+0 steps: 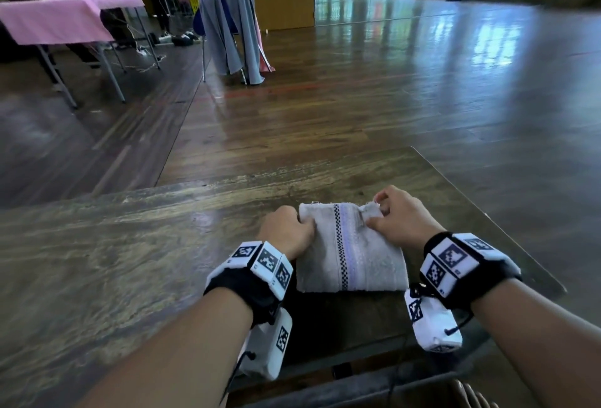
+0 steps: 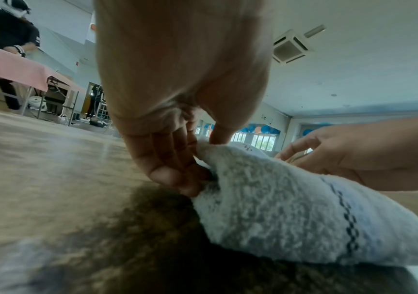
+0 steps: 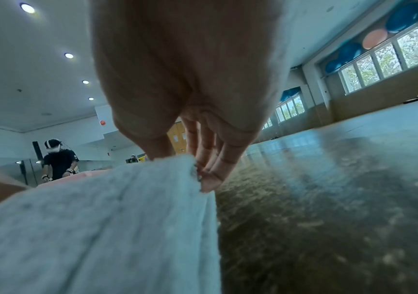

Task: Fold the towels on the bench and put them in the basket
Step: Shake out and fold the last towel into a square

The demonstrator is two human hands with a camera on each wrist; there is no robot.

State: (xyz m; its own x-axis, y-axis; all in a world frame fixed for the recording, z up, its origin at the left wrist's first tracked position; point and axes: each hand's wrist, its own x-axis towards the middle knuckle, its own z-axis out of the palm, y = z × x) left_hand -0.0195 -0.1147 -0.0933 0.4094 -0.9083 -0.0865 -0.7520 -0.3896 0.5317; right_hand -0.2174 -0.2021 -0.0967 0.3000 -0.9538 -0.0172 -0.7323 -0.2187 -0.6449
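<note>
A folded light grey towel (image 1: 349, 251) with a dark checked stripe and a lilac band lies on the worn wooden bench (image 1: 130, 245). My left hand (image 1: 287, 228) pinches its far left corner, thumb on top and fingers tucked under the edge (image 2: 197, 165). My right hand (image 1: 398, 214) pinches the far right corner between thumb and fingers (image 3: 195, 169). The towel (image 2: 291, 208) bulges up between both hands. No basket shows in any view.
The bench's right edge (image 1: 487, 215) runs close beside my right hand. Beyond lies shiny wood floor. A chair draped with grey towels (image 1: 231, 30) stands further back, and a pink-covered table (image 1: 58, 20) with a person behind it is at the far left.
</note>
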